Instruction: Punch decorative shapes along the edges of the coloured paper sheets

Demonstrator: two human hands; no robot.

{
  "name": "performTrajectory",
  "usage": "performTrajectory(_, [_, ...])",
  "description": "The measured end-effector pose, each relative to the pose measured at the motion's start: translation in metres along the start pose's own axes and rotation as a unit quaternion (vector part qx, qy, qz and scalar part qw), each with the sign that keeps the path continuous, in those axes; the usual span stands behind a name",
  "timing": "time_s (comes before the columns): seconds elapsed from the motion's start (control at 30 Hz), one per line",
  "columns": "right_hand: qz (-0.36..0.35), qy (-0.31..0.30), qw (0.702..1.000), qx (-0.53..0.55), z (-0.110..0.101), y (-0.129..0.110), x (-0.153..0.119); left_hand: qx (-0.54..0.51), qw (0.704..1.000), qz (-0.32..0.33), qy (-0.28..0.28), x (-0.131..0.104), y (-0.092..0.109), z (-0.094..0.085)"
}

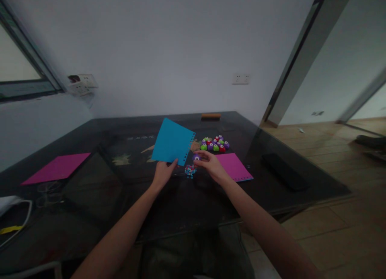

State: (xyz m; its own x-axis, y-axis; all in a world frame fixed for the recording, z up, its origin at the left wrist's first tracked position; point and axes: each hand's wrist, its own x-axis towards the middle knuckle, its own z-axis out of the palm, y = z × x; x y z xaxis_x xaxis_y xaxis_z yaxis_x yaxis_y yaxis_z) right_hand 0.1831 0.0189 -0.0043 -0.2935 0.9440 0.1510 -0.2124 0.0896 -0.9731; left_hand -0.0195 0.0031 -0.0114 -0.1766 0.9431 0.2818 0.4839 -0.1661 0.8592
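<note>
My left hand (pixel 164 172) grips the lower edge of a blue sheet of paper (pixel 171 142), tilted above the table, with a row of punched holes along its right edge. Between the fingertips of my right hand (pixel 212 166) is a small purple eyeball-shaped piece (pixel 196 157), close to the sheet's holed edge. Below it on the table lies a little heap of blue, red and white bits (pixel 190 171). Just behind my right hand sits a cluster of green, red and purple eyeball pieces (pixel 214 143). A pink notepad (pixel 233 166) lies to the right of that hand.
On the dark, glossy table (pixel 169 214) a pink sheet (pixel 58 168) lies at the left and a black oblong object (pixel 283 172) at the right. A brown roll (pixel 210 116) rests near the back wall. A white looped object (pixel 18 214) is at the left edge.
</note>
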Motion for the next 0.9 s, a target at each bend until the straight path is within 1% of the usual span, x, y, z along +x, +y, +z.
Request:
performTrajectory(0.23, [-0.017, 0.038, 0.999, 0.000, -0.004, -0.009, 0.004, 0.009, 1.000, 0.010, -0.007, 0.000, -0.002, 0.001])
performTrajectory(0.33, [-0.020, 0.048, 0.999, 0.004, -0.009, -0.021, 0.005, 0.029, 0.999, 0.007, -0.017, 0.000, -0.001, 0.000])
performTrajectory(0.43, [-0.047, 0.062, 0.997, 0.003, -0.022, -0.040, 0.010, 0.020, 0.999, 0.016, -0.020, -0.001, 0.000, 0.000])
performTrajectory(0.5, [-0.074, 0.084, 0.994, -0.021, -0.039, -0.053, 0.017, 0.017, 1.000, 0.016, -0.021, 0.000, 0.000, 0.000])
performTrajectory(0.6, [-0.117, 0.154, 0.980, -0.049, -0.075, -0.065, 0.036, 0.016, 0.999, 0.009, -0.028, 0.000, -0.002, 0.001])
performTrajectory(0.67, [-0.128, 0.196, 0.969, -0.084, -0.102, -0.063, 0.052, 0.011, 1.000, 0.010, -0.025, 0.001, -0.003, 0.001])
performTrajectory(0.73, [-0.115, 0.233, 0.953, -0.153, -0.128, -0.055, 0.069, 0.012, 1.000, 0.011, -0.022, 0.000, -0.004, 0.002])
performTrajectory(0.8, [-0.079, 0.266, 0.924, -0.263, -0.150, -0.042, 0.082, 0.016, 1.000, 0.011, -0.022, 0.000, -0.004, 0.002])
performTrajectory(0.87, [-0.025, 0.283, 0.868, -0.408, -0.165, -0.028, 0.091, 0.026, 0.999, 0.013, -0.024, -0.001, -0.004, 0.003])
performTrajectory(0.9, [-0.013, 0.288, 0.856, -0.428, -0.170, -0.022, 0.094, 0.031, 0.999, 0.014, -0.024, -0.002, -0.004, 0.003])
